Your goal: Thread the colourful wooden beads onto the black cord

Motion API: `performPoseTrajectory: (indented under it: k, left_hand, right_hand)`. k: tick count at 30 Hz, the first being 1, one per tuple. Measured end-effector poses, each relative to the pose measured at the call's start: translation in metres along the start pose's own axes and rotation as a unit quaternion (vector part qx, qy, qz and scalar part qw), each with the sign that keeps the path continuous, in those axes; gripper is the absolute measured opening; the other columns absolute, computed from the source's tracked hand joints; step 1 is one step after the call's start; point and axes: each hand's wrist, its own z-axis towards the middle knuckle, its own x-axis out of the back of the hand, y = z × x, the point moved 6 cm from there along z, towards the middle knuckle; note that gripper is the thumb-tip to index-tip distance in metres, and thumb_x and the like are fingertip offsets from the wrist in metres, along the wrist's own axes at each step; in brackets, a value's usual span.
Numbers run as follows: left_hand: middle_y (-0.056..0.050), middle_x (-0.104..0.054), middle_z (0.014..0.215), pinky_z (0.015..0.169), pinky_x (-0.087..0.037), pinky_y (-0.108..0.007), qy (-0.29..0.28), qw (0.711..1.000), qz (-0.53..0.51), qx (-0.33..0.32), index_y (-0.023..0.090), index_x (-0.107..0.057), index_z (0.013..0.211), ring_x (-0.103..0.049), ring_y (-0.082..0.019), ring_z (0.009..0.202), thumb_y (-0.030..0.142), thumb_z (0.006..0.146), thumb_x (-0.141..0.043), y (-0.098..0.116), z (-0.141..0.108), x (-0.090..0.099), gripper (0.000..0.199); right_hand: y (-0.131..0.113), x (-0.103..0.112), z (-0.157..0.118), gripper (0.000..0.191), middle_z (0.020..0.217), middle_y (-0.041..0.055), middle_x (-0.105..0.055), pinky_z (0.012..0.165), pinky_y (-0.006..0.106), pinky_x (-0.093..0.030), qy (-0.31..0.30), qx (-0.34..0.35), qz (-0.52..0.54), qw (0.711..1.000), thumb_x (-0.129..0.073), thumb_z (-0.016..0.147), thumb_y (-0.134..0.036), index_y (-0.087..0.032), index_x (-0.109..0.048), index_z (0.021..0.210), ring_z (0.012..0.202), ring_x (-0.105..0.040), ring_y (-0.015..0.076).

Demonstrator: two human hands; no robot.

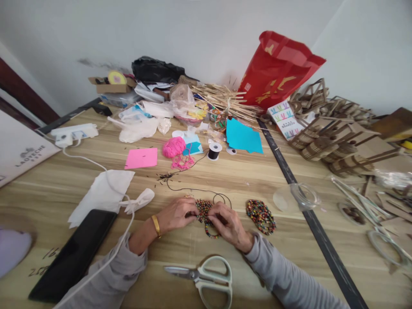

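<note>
My left hand (180,211), with a gold bangle at the wrist, pinches at the left edge of a bunch of multicoloured beads (204,207). From the other side my right hand (227,220) has thumb and forefinger pressed together on the beaded string. A short beaded loop (210,231) hangs below, on the table. Thin black cord (193,189) trails from a spool (214,152) and curls just behind my right hand. The exact bit between the fingertips is too small to see. Right of my hands lies a coil of finished-looking bead strings (260,216).
Pale-handled scissors (214,274) lie in front of me. At left are a black phone-like slab (74,255), white paper (99,195) and a white cable. Pink yarn (174,147), blue sheets (244,136), a red bag (280,71) and wooden crafts (337,141) stand farther back.
</note>
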Motion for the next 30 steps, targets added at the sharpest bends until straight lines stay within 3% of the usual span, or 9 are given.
performPoseTrajectory:
  k: [18,24,30]
  left_hand:
    - [-0.004,-0.064,0.077,0.074,-0.044,-0.028,0.049,0.999,-0.013,-0.011,0.016,-0.066,0.076,-0.058,-0.017,0.076,0.011,0.078,-0.060,0.003,0.000,0.005,0.007]
    - [-0.005,-0.067,0.076,0.072,-0.047,-0.026,0.106,0.987,-0.117,0.007,0.014,-0.066,0.074,-0.060,-0.016,0.074,0.015,0.079,-0.061,0.000,0.000,0.013,0.007]
    - [-0.004,-0.069,0.075,0.069,-0.049,-0.024,0.122,0.964,-0.222,0.084,0.014,-0.068,0.075,-0.062,-0.013,0.070,0.017,0.075,-0.065,-0.006,-0.001,0.013,0.005]
  right_hand:
    - [-0.001,0.000,0.001,0.008,0.078,0.0045,-0.059,0.067,0.028,-0.046,-0.008,-0.004,-0.002,1.000,-0.051,0.091,-0.017,-0.019,-0.057,0.087,0.075,-0.054,0.0157]
    - [-0.003,0.000,0.002,0.009,0.077,0.0044,-0.058,0.066,0.027,-0.045,-0.004,0.005,-0.002,1.000,-0.050,0.092,-0.018,-0.019,-0.057,0.086,0.074,-0.053,0.0153]
    - [-0.003,0.000,0.002,0.010,0.077,0.0048,-0.059,0.066,0.027,-0.044,-0.014,-0.004,-0.008,1.000,-0.049,0.093,-0.019,-0.018,-0.057,0.086,0.073,-0.053,0.0155]
